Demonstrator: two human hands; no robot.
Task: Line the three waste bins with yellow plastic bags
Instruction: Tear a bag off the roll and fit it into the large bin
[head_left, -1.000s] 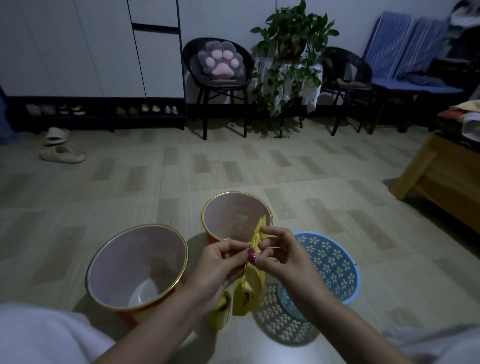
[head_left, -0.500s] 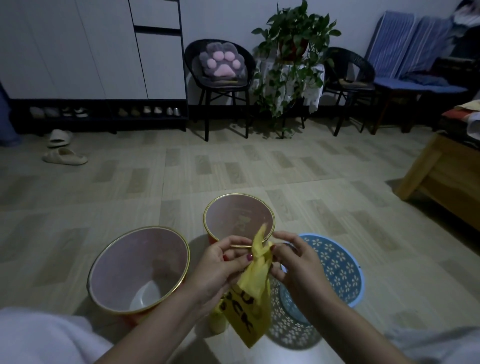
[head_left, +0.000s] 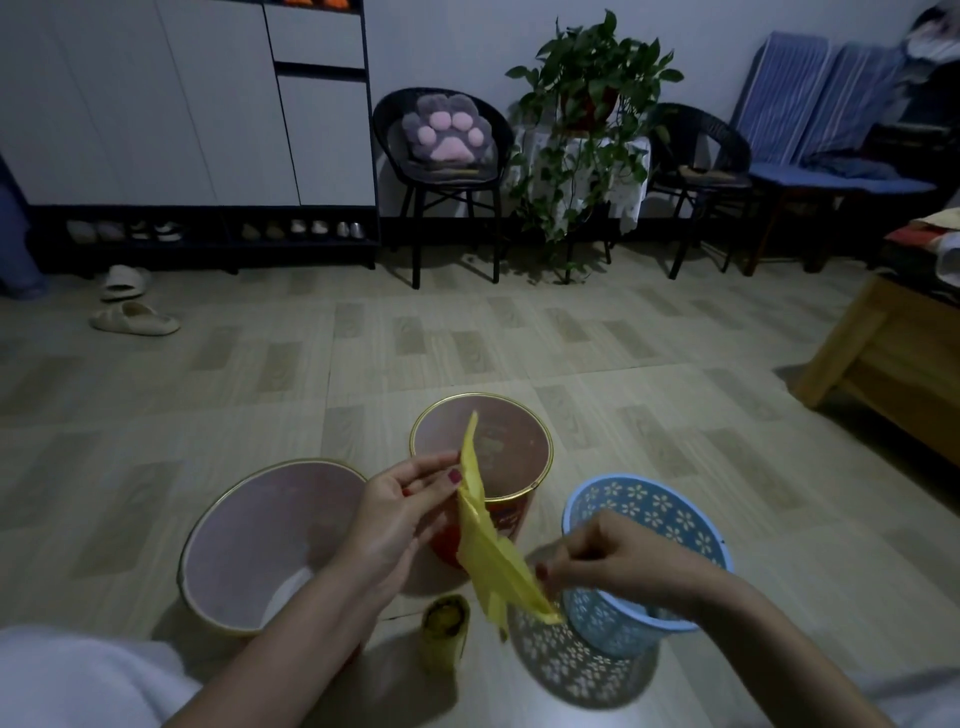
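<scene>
On the floor (head_left: 597, 338) near the person, three unlined bins are grouped: a large pink bin (head_left: 270, 545) at left, a smaller red bin (head_left: 498, 457) farther back, a blue lattice basket (head_left: 670, 514) at right. Above them a folded yellow bag (head_left: 488, 545) is stretched, its long axis slanting from far-left to near-right. Its upper end is pinched by the left hand (head_left: 400, 514), its lower end by the right hand (head_left: 613, 566). A bag roll (head_left: 444, 631) stands just below. The bag probably needs opening first; the red bin is judged nearest.
</scene>
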